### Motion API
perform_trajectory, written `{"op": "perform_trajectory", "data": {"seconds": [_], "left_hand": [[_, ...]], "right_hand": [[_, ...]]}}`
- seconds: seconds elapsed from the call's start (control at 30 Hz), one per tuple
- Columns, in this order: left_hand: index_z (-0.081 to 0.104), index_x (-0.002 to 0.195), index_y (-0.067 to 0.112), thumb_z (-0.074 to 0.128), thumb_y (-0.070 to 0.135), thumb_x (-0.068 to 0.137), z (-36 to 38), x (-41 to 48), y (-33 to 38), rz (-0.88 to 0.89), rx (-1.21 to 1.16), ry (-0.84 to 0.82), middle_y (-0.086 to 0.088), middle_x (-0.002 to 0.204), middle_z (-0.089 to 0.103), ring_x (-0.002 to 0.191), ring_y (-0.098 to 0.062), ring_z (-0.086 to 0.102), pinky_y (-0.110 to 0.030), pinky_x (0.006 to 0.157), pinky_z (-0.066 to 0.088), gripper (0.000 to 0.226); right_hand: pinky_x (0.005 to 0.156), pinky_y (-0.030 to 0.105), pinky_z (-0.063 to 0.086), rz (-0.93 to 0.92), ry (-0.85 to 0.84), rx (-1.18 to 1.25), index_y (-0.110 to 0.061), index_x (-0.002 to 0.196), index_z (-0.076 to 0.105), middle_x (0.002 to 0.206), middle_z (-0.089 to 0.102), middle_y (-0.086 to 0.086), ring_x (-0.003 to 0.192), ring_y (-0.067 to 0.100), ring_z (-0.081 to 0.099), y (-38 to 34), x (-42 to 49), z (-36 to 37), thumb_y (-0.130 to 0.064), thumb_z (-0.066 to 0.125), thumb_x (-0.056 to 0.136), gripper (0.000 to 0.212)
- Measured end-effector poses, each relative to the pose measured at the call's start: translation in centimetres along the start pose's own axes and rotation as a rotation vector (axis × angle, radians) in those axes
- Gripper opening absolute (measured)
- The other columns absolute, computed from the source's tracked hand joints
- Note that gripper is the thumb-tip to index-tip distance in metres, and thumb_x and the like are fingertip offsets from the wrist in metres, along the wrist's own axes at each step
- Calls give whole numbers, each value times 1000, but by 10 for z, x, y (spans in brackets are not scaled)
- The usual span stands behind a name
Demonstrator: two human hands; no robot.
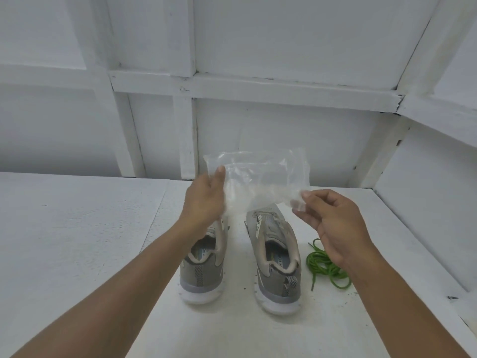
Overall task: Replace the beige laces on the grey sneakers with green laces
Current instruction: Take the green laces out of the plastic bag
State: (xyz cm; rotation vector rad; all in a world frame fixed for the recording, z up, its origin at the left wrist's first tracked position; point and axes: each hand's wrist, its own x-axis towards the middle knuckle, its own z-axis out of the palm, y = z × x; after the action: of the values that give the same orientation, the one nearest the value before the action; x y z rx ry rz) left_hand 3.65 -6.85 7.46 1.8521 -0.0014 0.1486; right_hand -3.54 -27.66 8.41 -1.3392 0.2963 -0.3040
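Two grey sneakers stand side by side on the white table, heels toward me: the left sneaker (204,270) and the right sneaker (276,259). A coil of green laces (322,264) lies on the table right of the right sneaker. Above the shoes' toes I hold a clear, empty-looking plastic bag (260,177). My left hand (206,200) pinches its left edge and hides the left sneaker's front. My right hand (333,223) pinches its lower right corner, above the green laces.
The white table (77,241) runs wide to the left and ends at a white panelled wall (284,138) behind the shoes. A white side wall (426,202) closes in on the right, near the laces.
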Motion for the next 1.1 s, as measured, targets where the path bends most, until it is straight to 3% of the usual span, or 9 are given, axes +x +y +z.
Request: {"op": "perform_trajectory", "data": {"seconds": [0.2, 0.37, 0.5, 0.57, 0.63, 0.73, 0.83, 0.97, 1.1], "left_hand": [[47, 77, 10, 46, 49, 98, -23, 15, 0, 104, 7, -4, -2, 58, 47, 43, -12, 44, -30, 49, 41, 45], [64, 107, 12, 42, 59, 95, -30, 18, 10, -227, -401, -200, -3, 97, 71, 70, -21, 70, -36, 73, 57, 53], [60, 90, 9, 49, 32, 100, -30, 19, 13, -158, -381, -170, -2, 80, 61, 53, -15, 60, -26, 54, 51, 28], [58, 89, 9, 50, 25, 99, -28, 18, 12, -120, -382, -183, -3, 77, 58, 53, -16, 57, -27, 52, 48, 21], [57, 87, 10, 51, 23, 98, -29, 18, 14, -88, -372, -204, -3, 76, 58, 54, -18, 57, -27, 52, 47, 18], [57, 80, 12, 53, 19, 97, -35, 20, 15, -72, -377, -229, -3, 77, 59, 58, -19, 56, -27, 53, 48, 19], [59, 90, 11, 56, 20, 96, -41, 27, 13, -106, -250, -245, -4, 91, 65, 67, -19, 62, -30, 62, 53, 12], [56, 120, 23, 63, 42, 90, -41, 36, 34, 123, 108, -127, 11, 118, 60, 106, -8, 59, -28, 86, 48, 36], [66, 117, 27, 60, 47, 90, -23, 23, 91, 438, 323, -416, 19, 112, 66, 103, 10, 59, -14, 91, 43, 34]], "right_hand": [[67, 22, 54, -54, 9, -98, -5, 81, 60, 98, 63, 8, 76, 10, 69, -7, 3, -13, -6, 60, 93, 12], [71, 29, 51, -18, -118, -58, -7, 81, 56, 108, 68, 6, 77, 13, 68, -12, 1, -14, -5, 54, 95, 14], [68, 35, 48, -4, -124, -112, -12, 85, 55, 97, 71, 5, 80, 22, 67, -15, 1, -16, -12, 55, 93, 8], [67, 35, 48, 45, -131, -134, -15, 98, 61, 94, 67, 3, 78, 22, 65, -18, 4, -13, -33, 60, 89, 20], [72, 36, 52, 94, -141, -200, -18, 109, 66, 96, 66, 3, 80, 20, 63, -20, 8, -10, -51, 62, 81, 43], [94, 43, 51, 121, -122, -96, -11, 99, 70, 103, 67, 9, 94, 22, 63, -19, 11, -8, -33, 63, 89, 25], [92, 38, 49, 73, -95, -110, -16, 86, 70, 93, 67, -2, 93, 16, 60, -17, 11, -8, -24, 61, 92, 13], [60, 25, 51, 10, -165, -179, -20, 78, 67, 75, 60, -7, 66, 6, 57, -26, 6, 2, -24, 61, 91, 15], [59, 23, 50, -59, -271, -218, -16, 82, 68, 69, 61, -8, 61, 6, 58, -38, 0, 16, -24, 62, 90, 13]]}}
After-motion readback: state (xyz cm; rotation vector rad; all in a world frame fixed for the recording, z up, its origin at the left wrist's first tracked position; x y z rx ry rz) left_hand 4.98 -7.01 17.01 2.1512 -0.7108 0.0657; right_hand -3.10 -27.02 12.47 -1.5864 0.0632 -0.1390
